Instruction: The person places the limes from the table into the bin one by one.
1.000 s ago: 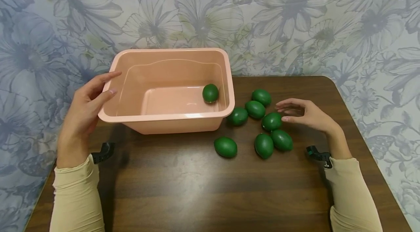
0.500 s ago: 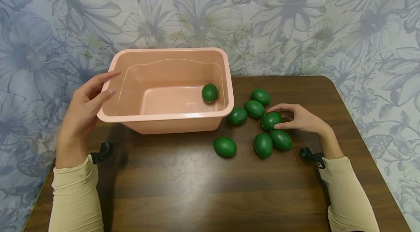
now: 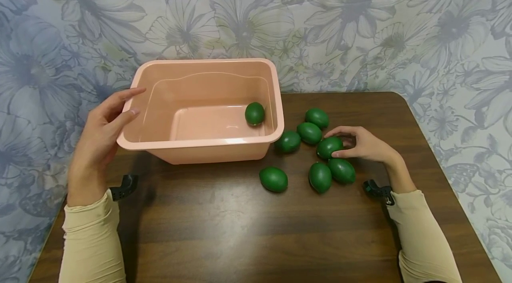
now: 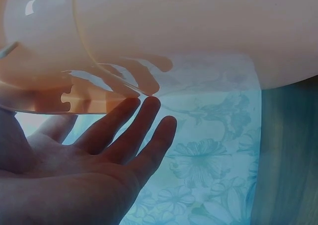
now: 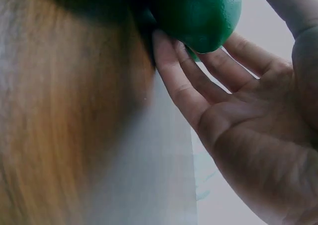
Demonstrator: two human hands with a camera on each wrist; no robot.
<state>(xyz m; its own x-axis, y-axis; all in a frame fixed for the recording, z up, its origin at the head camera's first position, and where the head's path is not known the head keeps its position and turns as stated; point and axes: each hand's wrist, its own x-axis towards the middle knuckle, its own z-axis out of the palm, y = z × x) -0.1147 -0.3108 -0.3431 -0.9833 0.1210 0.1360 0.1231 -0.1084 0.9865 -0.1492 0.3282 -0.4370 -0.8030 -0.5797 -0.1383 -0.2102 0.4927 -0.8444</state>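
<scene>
At the left end of the peach plastic basin (image 3: 208, 143), my left hand (image 3: 102, 129) grips the rim, thumb on top. In the left wrist view, the other fingers (image 4: 129, 125) of that hand extend beneath the basin's side (image 4: 208, 31). One dark green lime (image 3: 254, 113) lies in the basin's right part. On the right, my right hand (image 3: 366, 144) holds another lime (image 3: 329, 147) between thumb and fingers, among the loose limes on the table. The right wrist view shows the held lime (image 5: 198, 16) against the fingers, cut off by the frame's top.
Close around the held lime lie several others, including one behind it (image 3: 309, 133) and one in front (image 3: 342, 170). A single lime (image 3: 274, 179) lies apart, before the basin. The brown wooden table (image 3: 224, 229) ends at a flower-patterned backdrop (image 3: 360, 29).
My right hand has moved left onto a lime, and its thumb and fingers have closed around it. The left hand stays on the basin's rim.
</scene>
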